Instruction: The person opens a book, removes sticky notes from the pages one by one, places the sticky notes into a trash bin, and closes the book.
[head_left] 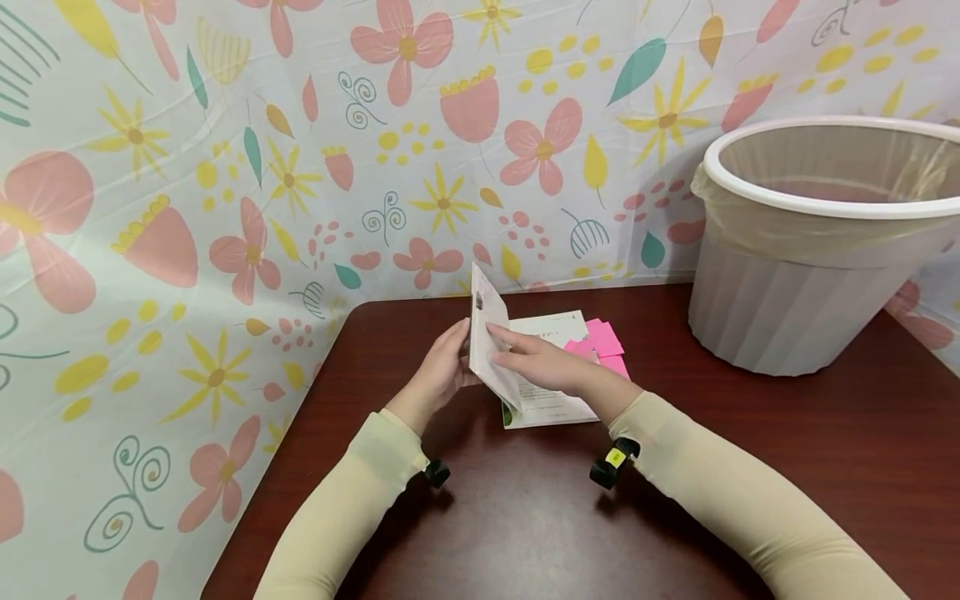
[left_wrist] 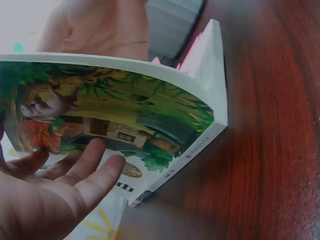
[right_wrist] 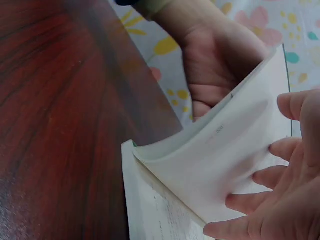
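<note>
An open paperback book (head_left: 551,400) lies on the table, its left-hand pages and cover raised nearly upright. My left hand (head_left: 438,367) is behind that raised part, its fingers resting against the illustrated cover (left_wrist: 120,110) in the left wrist view. No thumb shows on the page side. My right hand (head_left: 540,358) touches the inner page (right_wrist: 215,145) with spread, fairly straight fingers. Printed text shows on the flat right-hand page (right_wrist: 160,210). Several pink sticky notes (head_left: 602,337) stick out at the book's right side, partly behind my right forearm.
A grey-white bin (head_left: 772,292) with a clear liner stands at the right of the dark wooden table (head_left: 510,517). A flower-patterned cloth (head_left: 300,167) hangs behind and along the left. Black cameras are strapped to both wrists.
</note>
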